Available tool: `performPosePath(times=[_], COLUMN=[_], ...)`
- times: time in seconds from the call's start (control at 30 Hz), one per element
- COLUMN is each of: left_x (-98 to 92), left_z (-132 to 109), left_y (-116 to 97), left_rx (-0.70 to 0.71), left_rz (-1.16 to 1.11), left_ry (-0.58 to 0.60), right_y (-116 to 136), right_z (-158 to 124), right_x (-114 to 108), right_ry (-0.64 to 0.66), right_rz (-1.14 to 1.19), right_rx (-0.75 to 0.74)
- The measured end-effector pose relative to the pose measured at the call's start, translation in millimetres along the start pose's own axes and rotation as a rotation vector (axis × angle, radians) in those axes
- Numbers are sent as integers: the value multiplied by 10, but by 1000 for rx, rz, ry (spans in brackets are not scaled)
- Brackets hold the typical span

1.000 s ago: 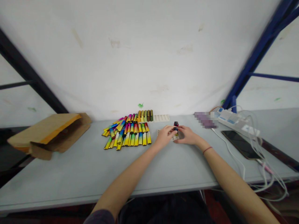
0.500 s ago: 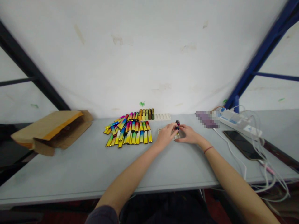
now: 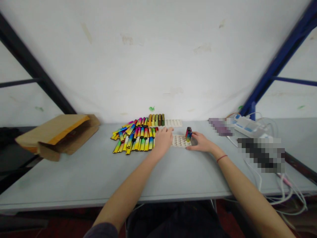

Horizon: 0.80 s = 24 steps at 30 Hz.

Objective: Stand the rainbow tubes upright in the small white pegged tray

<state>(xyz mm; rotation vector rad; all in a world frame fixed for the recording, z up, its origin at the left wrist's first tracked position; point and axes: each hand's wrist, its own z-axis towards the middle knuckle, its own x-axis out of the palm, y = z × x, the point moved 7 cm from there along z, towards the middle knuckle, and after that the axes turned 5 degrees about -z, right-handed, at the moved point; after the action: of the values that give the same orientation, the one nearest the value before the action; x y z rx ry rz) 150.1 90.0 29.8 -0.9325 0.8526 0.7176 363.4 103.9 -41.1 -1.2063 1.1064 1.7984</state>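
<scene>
A pile of rainbow-coloured lighters [image 3: 135,137] lies on the grey table [image 3: 99,175]. My left hand [image 3: 162,140] rests over the pile's right edge, fingers curled down on the lighters; what it grips is hidden. A white holed tray [image 3: 179,141] lies just right of that hand. One rainbow lighter [image 3: 188,134] stands upright in the tray's right side. My right hand [image 3: 201,142] lies beside that lighter and the tray's right edge, fingers bent toward them.
A second white tray [image 3: 173,123] holding a row of upright lighters [image 3: 156,119] stands at the back by the wall. An open cardboard box [image 3: 58,134] lies at the left. A power strip [image 3: 247,125] and cables [image 3: 282,185] crowd the right side.
My left hand has left the upright lighter and moved left onto the pile. The tray now shows between my hands. My right hand stayed by the tray.
</scene>
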Motion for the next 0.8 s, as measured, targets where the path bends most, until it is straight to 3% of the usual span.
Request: performPosePath(times=[0.1, 0.2, 0.5, 0.63, 0.8], left_x=[-206, -246, -39, -57, 101], left_z=[-21, -41, -71, -1, 86], left_y=[347, 524, 386, 370, 336], left_rx=[-229, -333, -286, -278, -317], left_rz=[192, 272, 201, -93, -882], left_ry=[52, 168, 287, 129, 48], right_y=[-3, -3, 10, 12, 9], right_z=[-4, -4, -11, -8, -3], right_x=[-3, -12, -38, -34, -22], right_ry=[-3, -5, -6, 2, 8], right_rz=[3, 22, 23, 17, 12], right_rx=[-5, -5, -2, -1, -9])
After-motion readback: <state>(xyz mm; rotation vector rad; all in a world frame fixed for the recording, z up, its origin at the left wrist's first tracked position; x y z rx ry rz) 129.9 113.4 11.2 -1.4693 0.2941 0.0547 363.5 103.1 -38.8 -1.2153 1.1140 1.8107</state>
